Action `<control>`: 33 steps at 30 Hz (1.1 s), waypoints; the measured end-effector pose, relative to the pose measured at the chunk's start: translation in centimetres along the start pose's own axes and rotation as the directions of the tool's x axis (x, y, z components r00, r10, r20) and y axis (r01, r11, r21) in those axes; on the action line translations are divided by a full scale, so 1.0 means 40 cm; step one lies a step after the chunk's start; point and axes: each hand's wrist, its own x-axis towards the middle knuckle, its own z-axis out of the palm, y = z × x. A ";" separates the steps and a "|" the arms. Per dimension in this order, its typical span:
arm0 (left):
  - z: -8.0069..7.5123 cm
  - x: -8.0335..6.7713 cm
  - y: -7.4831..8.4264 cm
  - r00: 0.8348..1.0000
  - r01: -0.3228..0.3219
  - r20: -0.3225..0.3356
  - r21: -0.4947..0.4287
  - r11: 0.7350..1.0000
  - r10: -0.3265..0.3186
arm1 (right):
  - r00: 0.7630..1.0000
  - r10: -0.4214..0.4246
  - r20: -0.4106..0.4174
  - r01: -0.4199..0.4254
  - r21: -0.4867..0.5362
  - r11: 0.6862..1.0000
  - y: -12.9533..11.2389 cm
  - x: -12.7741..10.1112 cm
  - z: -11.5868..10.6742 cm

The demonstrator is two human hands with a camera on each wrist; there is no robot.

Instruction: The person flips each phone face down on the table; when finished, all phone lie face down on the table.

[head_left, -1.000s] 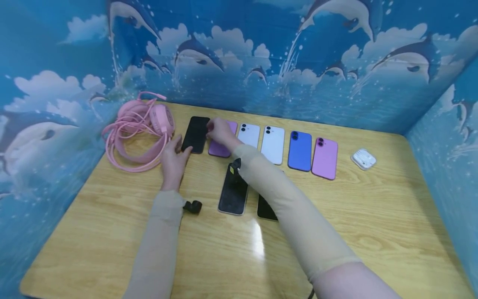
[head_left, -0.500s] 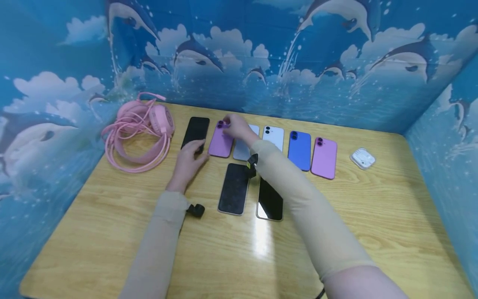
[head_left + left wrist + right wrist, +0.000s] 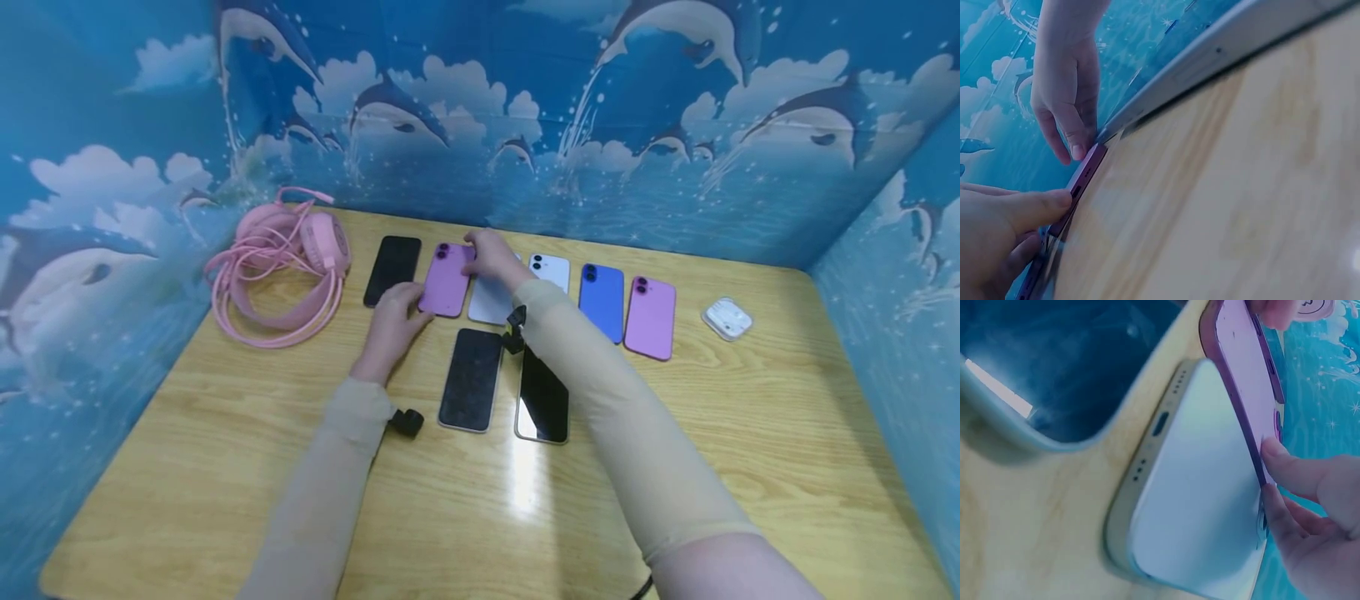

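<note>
A purple phone [image 3: 447,281] lies back side up in the far row, its camera lenses at the top left. My left hand [image 3: 395,325] holds its lower left corner; in the left wrist view the thumb [image 3: 1057,200] touches the bottom edge beside the port. At the phone's upper right side, my right hand [image 3: 495,254] pinches the edge between thumb and fingers, as the right wrist view shows. A black phone [image 3: 392,271] lies just left of it. On the right, a white phone [image 3: 491,302] sits close by, partly covered by my right hand.
Pink headphones [image 3: 327,242] with coiled cable lie at the left. Farther right are another white phone [image 3: 552,270], a blue phone [image 3: 602,304], a pink phone [image 3: 650,318] and cased white earphones [image 3: 727,318]. Two dark-screened phones, one [image 3: 471,381] left of the other [image 3: 543,400], lie nearer.
Both hands have moved right, from the black phone to the purple phone. The purple phone has shifted slightly right, away from the black one.
</note>
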 end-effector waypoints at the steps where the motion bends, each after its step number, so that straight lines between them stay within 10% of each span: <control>1: 0.003 0.001 0.000 1.000 -0.001 0.005 0.013 1.000 0.001 | 1.000 0.003 0.008 -0.003 -0.004 1.000 0.001 0.001 -0.002; 22: 0.016 -0.004 0.002 1.000 0.011 -0.007 0.050 0.999 -0.010 | 0.991 0.053 0.125 -0.063 0.077 0.995 -0.006 0.026 -0.025; 33: 0.016 -0.006 -0.002 1.000 -0.030 -0.007 0.062 0.998 0.030 | 0.992 0.115 0.046 -0.122 0.203 0.972 0.005 0.024 -0.018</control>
